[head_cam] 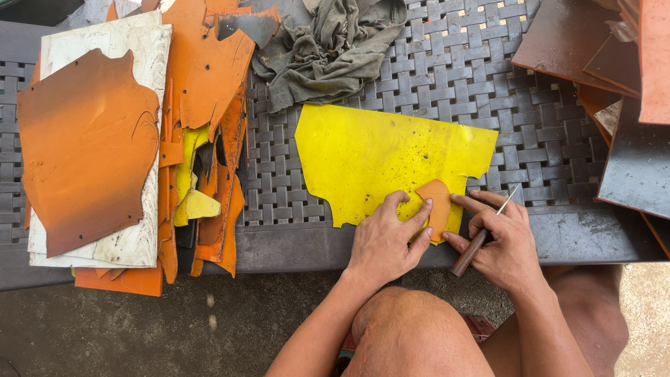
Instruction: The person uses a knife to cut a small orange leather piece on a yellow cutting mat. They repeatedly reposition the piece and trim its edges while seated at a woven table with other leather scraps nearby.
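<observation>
Yellow sheet point(377, 157) lies flat on our woven table point(530, 132), uncut around the orange template point(437, 202) our left hand point(387, 241) presses down with spread fingers, while our right hand point(506, 244) clasps the awl point(481, 237), tracing seemingly just begun.

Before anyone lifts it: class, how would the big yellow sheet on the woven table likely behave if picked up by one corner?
The yellow sheet looks thin and lies flat on the woven table, so it would probably bend or droop rather than stay rigid. It seems light for its area. Its notched, torn-looking edge suggests it might tear there. The left hand pins an orange template on it, so it shouldn't slide.
</observation>
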